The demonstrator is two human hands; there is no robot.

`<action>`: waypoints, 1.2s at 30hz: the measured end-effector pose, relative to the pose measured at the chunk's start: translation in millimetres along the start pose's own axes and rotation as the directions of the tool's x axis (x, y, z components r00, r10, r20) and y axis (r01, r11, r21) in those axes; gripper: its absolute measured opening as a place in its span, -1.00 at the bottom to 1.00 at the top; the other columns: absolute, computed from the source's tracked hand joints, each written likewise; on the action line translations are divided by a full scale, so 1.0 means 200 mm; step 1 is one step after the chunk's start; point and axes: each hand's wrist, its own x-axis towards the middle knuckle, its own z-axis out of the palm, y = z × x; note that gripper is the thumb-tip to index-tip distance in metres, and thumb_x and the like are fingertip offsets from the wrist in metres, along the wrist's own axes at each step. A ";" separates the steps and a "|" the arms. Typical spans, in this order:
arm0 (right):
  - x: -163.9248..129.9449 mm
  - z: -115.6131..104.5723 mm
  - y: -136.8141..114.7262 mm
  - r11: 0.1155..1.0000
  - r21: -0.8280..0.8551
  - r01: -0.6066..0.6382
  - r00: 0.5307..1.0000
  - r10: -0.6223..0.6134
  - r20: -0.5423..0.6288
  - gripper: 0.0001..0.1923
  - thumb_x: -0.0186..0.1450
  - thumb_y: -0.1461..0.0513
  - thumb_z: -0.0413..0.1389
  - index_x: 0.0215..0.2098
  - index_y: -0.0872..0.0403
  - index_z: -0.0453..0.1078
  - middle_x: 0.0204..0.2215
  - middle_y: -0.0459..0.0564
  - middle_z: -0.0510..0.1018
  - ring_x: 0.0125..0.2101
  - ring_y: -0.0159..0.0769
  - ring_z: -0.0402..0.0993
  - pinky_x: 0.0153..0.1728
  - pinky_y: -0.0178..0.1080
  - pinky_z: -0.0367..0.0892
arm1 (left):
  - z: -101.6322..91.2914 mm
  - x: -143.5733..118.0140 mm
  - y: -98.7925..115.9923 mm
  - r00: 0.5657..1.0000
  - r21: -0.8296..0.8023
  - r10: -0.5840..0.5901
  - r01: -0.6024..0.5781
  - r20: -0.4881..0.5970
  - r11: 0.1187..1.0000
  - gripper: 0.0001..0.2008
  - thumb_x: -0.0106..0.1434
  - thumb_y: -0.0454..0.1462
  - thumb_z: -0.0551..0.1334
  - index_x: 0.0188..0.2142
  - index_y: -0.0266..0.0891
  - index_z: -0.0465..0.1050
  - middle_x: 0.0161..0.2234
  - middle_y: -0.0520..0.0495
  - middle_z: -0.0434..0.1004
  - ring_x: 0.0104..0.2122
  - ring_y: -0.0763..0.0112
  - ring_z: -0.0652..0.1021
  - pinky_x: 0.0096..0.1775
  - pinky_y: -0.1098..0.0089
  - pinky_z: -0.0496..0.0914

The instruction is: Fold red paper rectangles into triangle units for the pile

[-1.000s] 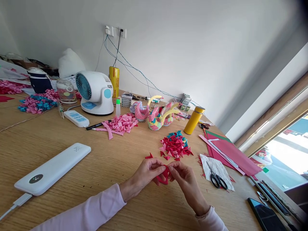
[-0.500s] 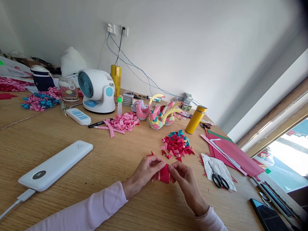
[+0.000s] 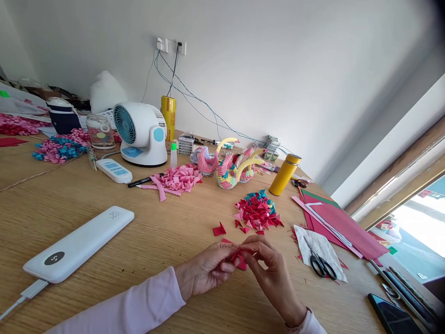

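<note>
My left hand [image 3: 208, 269] and my right hand [image 3: 269, 269] meet low in the middle of the wooden table [image 3: 104, 204], both pinching one small red folded paper piece [image 3: 239, 260] between the fingertips. Most of the piece is hidden by my fingers. Just beyond my hands lies a loose red folded triangle [image 3: 219, 229], and past it a heap of red, pink and teal folded triangles [image 3: 257, 211]. Both sleeves are pale pink.
Scissors [image 3: 321, 264] lie on a white paper scrap, red paper sheets [image 3: 342, 222] beyond. A yellow flask [image 3: 285, 174], origami swans [image 3: 232, 167], pink paper pile [image 3: 179, 178], white fan [image 3: 141, 134] and remote [image 3: 114, 170] stand behind. A white power bank [image 3: 78, 243] lies left, a phone [image 3: 391, 315] bottom right.
The red paper piece has been folded smaller and is now mostly hidden between my fingertips. My hands shifted slightly toward me, uncovering a loose red triangle on the table.
</note>
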 end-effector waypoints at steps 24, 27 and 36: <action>0.00 0.07 0.04 0.887 0.379 -0.264 0.956 0.294 -0.022 -0.76 0.23 0.10 0.14 -0.28 0.11 0.38 -0.41 -0.03 0.46 -0.46 -0.37 0.36 -0.51 -0.37 0.27 | -0.02 0.04 -0.07 0.883 0.420 0.470 -0.423 -0.009 0.803 -0.67 0.20 -0.11 0.21 -0.27 -0.40 0.44 -0.48 -0.10 0.50 -0.55 0.46 0.51 -0.57 0.52 0.42; 0.00 0.07 0.03 0.878 0.405 -0.255 0.960 0.279 -0.001 -0.77 0.23 0.10 0.14 -0.29 0.12 0.39 -0.42 -0.03 0.47 -0.48 -0.38 0.34 -0.51 -0.36 0.26 | -0.03 0.04 -0.08 0.887 0.445 0.461 -0.424 0.029 0.788 -0.66 0.23 -0.09 0.16 -0.27 -0.39 0.43 -0.50 -0.11 0.51 -0.56 0.45 0.52 -0.57 0.51 0.42; -0.01 0.07 0.04 0.826 0.489 -0.279 0.952 0.303 0.031 -0.81 0.25 0.13 0.13 -0.28 0.10 0.40 -0.50 -0.10 0.41 -0.53 -0.43 0.26 -0.53 -0.38 0.22 | 0.00 0.01 -0.08 0.886 0.481 0.459 -0.433 0.071 0.762 -0.67 0.24 -0.08 0.14 -0.32 -0.36 0.40 -0.53 -0.07 0.50 -0.59 0.45 0.53 -0.58 0.52 0.42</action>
